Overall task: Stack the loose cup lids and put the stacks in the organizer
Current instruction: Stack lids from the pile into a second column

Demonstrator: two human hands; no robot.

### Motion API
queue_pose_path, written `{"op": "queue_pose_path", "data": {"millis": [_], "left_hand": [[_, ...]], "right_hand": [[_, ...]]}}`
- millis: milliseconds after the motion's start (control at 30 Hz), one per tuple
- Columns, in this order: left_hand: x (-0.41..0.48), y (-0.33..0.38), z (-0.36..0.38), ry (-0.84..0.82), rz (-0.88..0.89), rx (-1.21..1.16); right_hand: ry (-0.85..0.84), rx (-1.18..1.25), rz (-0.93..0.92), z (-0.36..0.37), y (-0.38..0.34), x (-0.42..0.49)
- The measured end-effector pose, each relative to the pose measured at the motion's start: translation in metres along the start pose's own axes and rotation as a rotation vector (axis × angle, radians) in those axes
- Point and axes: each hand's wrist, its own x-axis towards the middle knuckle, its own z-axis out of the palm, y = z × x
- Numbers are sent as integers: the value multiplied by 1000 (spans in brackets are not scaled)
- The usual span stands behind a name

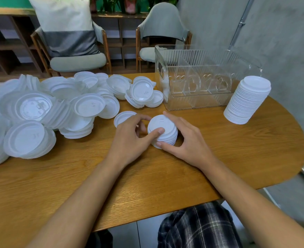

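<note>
Wooden table [237, 149] under me, oval, with two grey chairs [79, 63] pushed in on the far side and a pillow [65, 24] propped up in the left one. Big heap of loose lids [40, 108] sprawls across the left of the table, white and translucent, lying every which way. Dead centre sits the short stack [166, 127], standing on the wood between my hands. My right hand [188, 145] wraps it: thumb at the base on the near side, forefinger curving round the far side. My left hand [128, 140] comes in from the other side, thumb laid flat on the top lid, fingers curled by the stack's left edge; whether they grip anything, I can't tell. Just beside those fingers lies a single lid [122, 117]. Back right, the clear ribbed organizer [192, 97] stands with its dividers showing, and the tall stack [248, 101] stands on the table just right of it, leaning a little.
</note>
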Motion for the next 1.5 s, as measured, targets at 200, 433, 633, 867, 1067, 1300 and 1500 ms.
{"op": "queue_pose_path", "data": {"millis": [200, 433, 633, 867, 1067, 1300, 1500], "left_hand": [[0, 1, -1, -154, 43, -94], [1, 1, 7, -24, 133, 90], [1, -1, 12, 22, 132, 131], [1, 0, 10, -24, 70, 147], [0, -10, -17, 2, 161, 196], [9, -31, -31, -4, 75, 507], [9, -29, -32, 26, 79, 454]], "right_hand": [[-23, 24, -10, 0, -2, -1], [-19, 52, 11, 0, 0, 0], [-27, 38, -20, 2, 3, 1], [-33, 32, -29, 2, 4, 1], [-34, -12, 3, 0, 1, 1], [-44, 0, 28, -1, 1, 1], [-38, 20, 13, 0, 1, 1]]}}
